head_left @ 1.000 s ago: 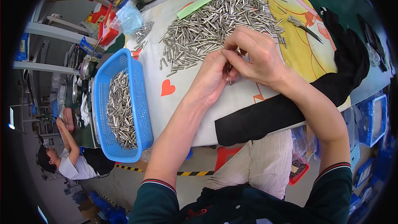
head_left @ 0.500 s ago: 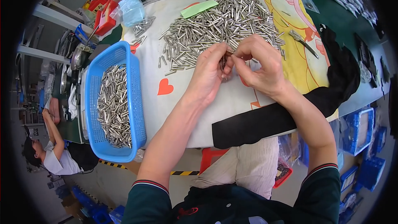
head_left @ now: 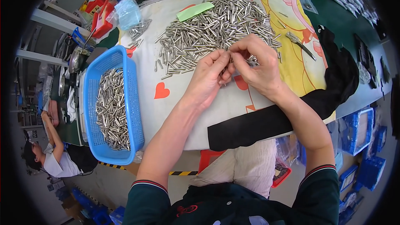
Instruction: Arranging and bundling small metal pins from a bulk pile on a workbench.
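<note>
A big heap of small metal pins (head_left: pixel 212 27) lies on a white printed cloth (head_left: pixel 183 96) spread over the table. My left hand (head_left: pixel 208 77) and my right hand (head_left: pixel 256 62) meet at the heap's near edge, fingertips pinched together around a few metal pins held between them. To the left stands a blue plastic basket (head_left: pixel 93 79) with several more pins (head_left: pixel 111 110) piled inside. My forearms reach in from the lower edge.
A black cloth (head_left: pixel 291 112) drapes over the table's near right edge. A green paper slip (head_left: pixel 195 11) lies on the heap's far side, a metal hand tool (head_left: pixel 298 41) at right. Clear bags, red boxes and metal bowls crowd the far left. A person (head_left: pixel 50 154) sits at lower left.
Both hands have stayed together at the heap's near edge, working pins between the fingertips. The view has shifted slightly. The basket and heap have not moved.
</note>
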A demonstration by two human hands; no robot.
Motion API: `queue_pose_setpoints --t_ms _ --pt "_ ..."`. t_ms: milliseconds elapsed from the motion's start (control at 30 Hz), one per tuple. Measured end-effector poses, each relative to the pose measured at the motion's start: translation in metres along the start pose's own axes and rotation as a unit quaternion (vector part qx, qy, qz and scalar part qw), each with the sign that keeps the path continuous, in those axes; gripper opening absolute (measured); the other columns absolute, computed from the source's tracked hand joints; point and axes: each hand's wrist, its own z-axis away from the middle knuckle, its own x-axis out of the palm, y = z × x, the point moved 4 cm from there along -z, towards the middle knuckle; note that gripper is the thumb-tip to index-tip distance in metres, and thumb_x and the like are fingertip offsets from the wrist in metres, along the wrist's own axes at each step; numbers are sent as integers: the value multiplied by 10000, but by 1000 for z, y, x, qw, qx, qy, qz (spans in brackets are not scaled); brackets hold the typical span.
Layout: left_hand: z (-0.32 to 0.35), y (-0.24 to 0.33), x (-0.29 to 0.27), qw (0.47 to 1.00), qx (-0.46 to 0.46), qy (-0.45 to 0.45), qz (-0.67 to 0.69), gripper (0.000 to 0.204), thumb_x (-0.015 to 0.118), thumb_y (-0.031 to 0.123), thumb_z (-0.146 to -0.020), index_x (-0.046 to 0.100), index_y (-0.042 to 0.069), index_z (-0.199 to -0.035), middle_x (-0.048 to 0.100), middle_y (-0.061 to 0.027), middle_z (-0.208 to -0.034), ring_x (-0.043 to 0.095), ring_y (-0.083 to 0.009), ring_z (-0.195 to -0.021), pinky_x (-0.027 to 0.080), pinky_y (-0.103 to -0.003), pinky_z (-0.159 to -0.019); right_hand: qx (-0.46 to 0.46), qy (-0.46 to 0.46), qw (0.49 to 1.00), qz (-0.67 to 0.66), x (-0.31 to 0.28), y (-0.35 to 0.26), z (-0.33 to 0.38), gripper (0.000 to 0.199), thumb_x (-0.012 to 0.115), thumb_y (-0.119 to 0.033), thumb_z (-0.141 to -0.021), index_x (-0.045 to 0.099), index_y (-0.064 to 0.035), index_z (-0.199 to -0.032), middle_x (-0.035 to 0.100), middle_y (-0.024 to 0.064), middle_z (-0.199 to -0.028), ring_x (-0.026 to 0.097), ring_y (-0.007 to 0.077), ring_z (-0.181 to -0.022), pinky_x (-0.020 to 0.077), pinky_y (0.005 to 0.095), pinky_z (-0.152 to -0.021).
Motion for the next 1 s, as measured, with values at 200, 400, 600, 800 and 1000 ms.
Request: queue_pose_setpoints --t_ms 200,400,600,800,1000 --pt "2 1 1 1000 13 20 -8 203 460 225 -981 545 78 -870 509 35 -689 394 -35 -562 297 -194 -501 75 -23 997 -19 3 6 1 114 620 -7 -758 626 -10 -872 589 75 -806 603 185 -673 478 275 -551" --pt "3 8 6 998 29 23 -51 245 406 236 -998 571 61 -954 477 44 -663 379 -34 -549 280 -198 -493 104 -38 994 -22 3 9 0 179 610 -52 -753 640 -3 -923 591 81 -831 609 178 -736 478 276 -560" --pt "2 5 11 998 11 30 -46 272 375 237 -1006 576 58 -974 457 56 -633 389 -34 -540 280 -198 -492 112 -52 992 -39 3 15 0 164 605 -59 -747 642 11 -891 599 83 -818 606 182 -722 473 275 -570" --pt "3 4 10 1000 -10 -21 5 288 354 257 -1012 539 60 -914 580 -10 -720 414 -44 -535 313 -195 -505 132 -66 985 -85 2 19 -1 147 613 -84 -762 642 10 -871 600 72 -779 595 164 -697 458 271 -565" --pt "2 2 12 999 -25 -32 23 255 417 263 -992 544 55 -916 568 -16 -716 383 -53 -531 351 -212 -539 185 -93 969 -136 -1 26 2 130 625 -116 -786 645 -3 -849 599 47 -784 583 133 -705 445 256 -593"
